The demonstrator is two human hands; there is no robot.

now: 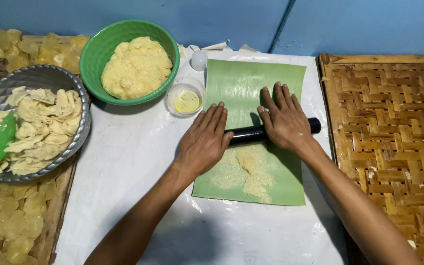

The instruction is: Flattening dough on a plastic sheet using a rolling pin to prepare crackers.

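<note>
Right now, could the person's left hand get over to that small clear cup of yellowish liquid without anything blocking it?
Probably yes. The left hand lies flat on the black roller, and the small clear cup stands just beyond its fingertips on the white sheet. Only bare sheet and the banana leaf edge lie between.

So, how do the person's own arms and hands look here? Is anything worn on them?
Both arms are bare up to the picture's edge: no sleeves, no gloves. The left hand and the right hand show no rings, watch or bracelet. The fingers are long and the nails are short and unpainted.
</note>
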